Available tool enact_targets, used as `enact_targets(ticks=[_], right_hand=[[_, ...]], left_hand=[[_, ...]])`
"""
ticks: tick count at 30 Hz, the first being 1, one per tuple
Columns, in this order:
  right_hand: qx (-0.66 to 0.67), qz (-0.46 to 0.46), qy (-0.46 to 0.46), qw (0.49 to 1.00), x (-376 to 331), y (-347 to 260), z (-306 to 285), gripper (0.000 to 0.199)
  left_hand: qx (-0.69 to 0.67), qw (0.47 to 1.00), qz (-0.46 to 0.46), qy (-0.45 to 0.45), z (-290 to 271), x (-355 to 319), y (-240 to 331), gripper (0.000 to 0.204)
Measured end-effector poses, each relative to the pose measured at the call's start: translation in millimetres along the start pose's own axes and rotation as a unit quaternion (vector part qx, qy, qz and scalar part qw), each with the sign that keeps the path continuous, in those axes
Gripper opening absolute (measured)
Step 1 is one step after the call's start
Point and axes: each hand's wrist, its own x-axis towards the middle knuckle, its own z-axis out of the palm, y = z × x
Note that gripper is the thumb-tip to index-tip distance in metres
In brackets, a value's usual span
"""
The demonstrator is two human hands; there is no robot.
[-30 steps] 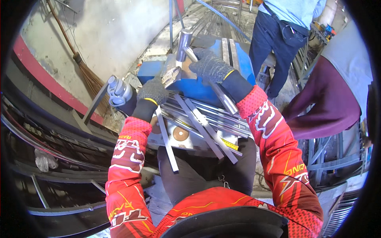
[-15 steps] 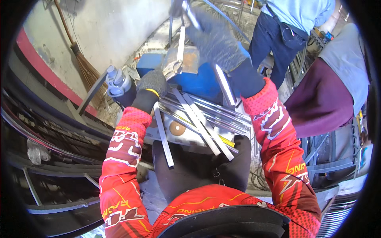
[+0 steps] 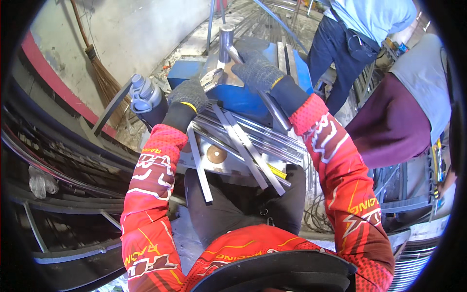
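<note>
My left hand (image 3: 187, 96), in a grey knit glove, is closed around locking pliers (image 3: 211, 79). Their jaws lie over a rusty metal plate on a blue block (image 3: 243, 102). My right hand (image 3: 259, 70), gloved the same way, grips a steel hammer (image 3: 277, 111) by its tube-like handle. The hammer's cylindrical head (image 3: 225, 45) is down at the plate, just beyond the plier jaws. It hides whatever lies behind it, and I cannot make out a strip in the jaws.
Metal bars (image 3: 243, 146) and a disc with a centre hole (image 3: 216, 154) lie before me. A grey bottle (image 3: 146, 97) stands left, near a broom (image 3: 104, 73). Two people, one in dark trousers (image 3: 321, 61), one in maroon cloth (image 3: 389, 121), are at the right.
The hammer has swung down from a raised, blurred position to the plate. The pale strip seen at the plier jaws no longer shows. My left hand has barely moved.
</note>
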Motion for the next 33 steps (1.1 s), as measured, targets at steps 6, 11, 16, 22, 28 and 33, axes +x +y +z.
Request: enact_targets(ticks=[6, 11, 16, 22, 28, 33], right_hand=[[-0.12, -0.058, 0.007, 0.991, 46.4, 27.9, 7.3, 0.039], [-0.024, 0.058, -0.085, 0.994, 54.4, 23.4, 18.1, 0.04], [-0.116, -0.04, -0.071, 0.99, 64.4, 54.4, 22.8, 0.038], [-0.209, -0.062, -0.082, 0.973, 58.2, 42.6, 19.1, 0.044], [-0.122, -0.006, -0.062, 0.991, 43.9, 27.5, -2.0, 0.044], [-0.08, 0.002, -0.088, 0.993, 32.4, 30.4, -16.9, 0.042]], left_hand=[[-0.024, 1.0, -0.009, -0.013, -1.0, -4.6, 6.3, 0.046], [-0.074, 0.997, 0.021, 0.015, 12.7, -3.0, -15.2, 0.038], [-0.405, 0.904, 0.05, 0.127, 74.4, 24.2, -22.3, 0.027], [-0.498, 0.827, -0.094, 0.243, 88.5, 42.6, 28.7, 0.045], [-0.65, 0.728, -0.085, 0.2, 83.1, 27.6, 40.6, 0.035], [-0.72, 0.67, -0.072, 0.168, 85.7, -30.2, 51.9, 0.021]])
